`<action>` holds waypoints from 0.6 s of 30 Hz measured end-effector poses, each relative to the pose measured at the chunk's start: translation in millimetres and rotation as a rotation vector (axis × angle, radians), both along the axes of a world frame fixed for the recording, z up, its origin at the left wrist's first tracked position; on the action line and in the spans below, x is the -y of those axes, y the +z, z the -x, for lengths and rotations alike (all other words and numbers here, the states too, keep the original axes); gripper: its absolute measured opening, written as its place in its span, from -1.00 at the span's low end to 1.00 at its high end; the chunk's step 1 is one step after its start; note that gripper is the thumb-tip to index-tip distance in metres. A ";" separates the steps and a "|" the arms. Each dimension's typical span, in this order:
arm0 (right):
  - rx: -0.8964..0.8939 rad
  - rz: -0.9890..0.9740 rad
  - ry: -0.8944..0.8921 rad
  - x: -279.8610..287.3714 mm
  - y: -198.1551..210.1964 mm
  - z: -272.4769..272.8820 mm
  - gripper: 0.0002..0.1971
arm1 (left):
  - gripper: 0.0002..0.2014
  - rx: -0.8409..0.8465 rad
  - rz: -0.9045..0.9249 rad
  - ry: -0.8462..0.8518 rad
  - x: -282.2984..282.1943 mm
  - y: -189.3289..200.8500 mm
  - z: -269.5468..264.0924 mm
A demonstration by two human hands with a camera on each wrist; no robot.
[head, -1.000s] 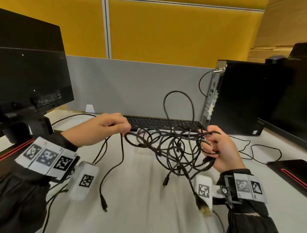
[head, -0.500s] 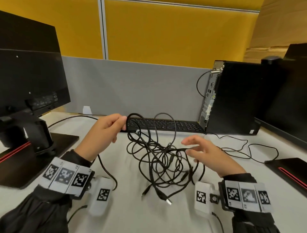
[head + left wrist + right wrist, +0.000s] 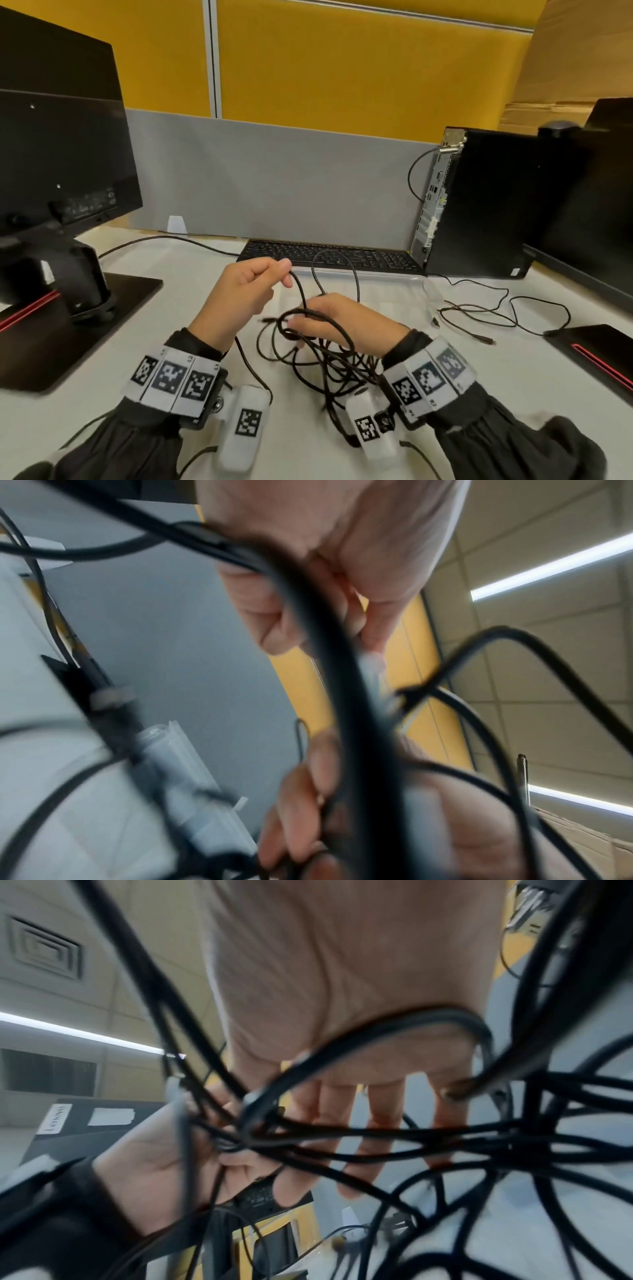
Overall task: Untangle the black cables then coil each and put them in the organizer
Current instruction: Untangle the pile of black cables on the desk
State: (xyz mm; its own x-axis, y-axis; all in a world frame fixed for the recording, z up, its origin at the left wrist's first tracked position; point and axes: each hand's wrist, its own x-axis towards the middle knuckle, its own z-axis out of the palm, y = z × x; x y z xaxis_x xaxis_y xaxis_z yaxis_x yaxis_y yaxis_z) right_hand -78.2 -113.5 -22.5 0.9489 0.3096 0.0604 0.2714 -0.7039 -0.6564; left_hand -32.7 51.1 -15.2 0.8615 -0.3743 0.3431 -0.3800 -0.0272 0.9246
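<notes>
Several black cables form a tangle (image 3: 325,363) lying on the white desk (image 3: 171,342) just in front of me. My left hand (image 3: 286,274) pinches one cable strand between thumb and forefinger and holds it up above the pile; the left wrist view shows the same pinch (image 3: 325,631) with the strand (image 3: 329,669) running down. My right hand (image 3: 329,318) sits inside the tangle with loops draped over its back and wrist. In the right wrist view its fingers (image 3: 377,1137) are straight with strands (image 3: 394,1131) crossing them. A clear plastic tray (image 3: 394,279) lies in front of the keyboard.
A black keyboard (image 3: 329,255) lies beyond the hands. A monitor on a stand (image 3: 61,171) is at the left, and a black computer tower (image 3: 479,205) at the right. Thin loose cables (image 3: 479,308) trail over the desk at the right, beside a dark base (image 3: 599,349).
My right hand has moved left into the tangle, and loops now hang over it. The left hand keeps its pinch on the strand. The pile has sunk lower and come nearer to me.
</notes>
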 end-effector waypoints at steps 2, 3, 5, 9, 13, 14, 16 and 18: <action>-0.065 -0.022 -0.008 4.2 -0.2 -0.1 -0.66 | -0.68 0.006 0.048 0.040 -2.4 -0.4 -0.1; -0.097 -0.053 -0.014 6.2 0.3 -0.7 -0.63 | -0.68 0.005 0.070 0.060 -3.6 -0.3 -0.7; -0.137 -0.131 -0.012 10.2 0.4 -0.6 -0.67 | -0.68 -0.004 0.119 0.094 -5.4 -0.1 -2.5; -0.129 -0.186 -0.017 13.4 2.5 5.2 -0.58 | -0.70 -0.049 0.208 0.153 -7.4 -0.9 -5.3; -0.089 -0.064 -0.092 29.1 -5.7 10.9 -0.66 | -0.72 -0.176 0.428 0.235 -21.9 3.4 -14.6; -0.101 -0.024 -0.113 33.6 -8.9 12.3 -0.67 | -0.72 -0.217 0.504 0.254 -27.9 4.6 -18.6; -0.130 0.054 -0.134 39.6 -12.7 16.2 -0.67 | -0.72 -0.263 0.604 0.300 -38.0 5.3 -25.8; -0.148 0.108 -0.147 45.2 -11.9 19.8 -0.64 | -0.72 -0.270 0.658 0.336 -43.9 4.3 -30.6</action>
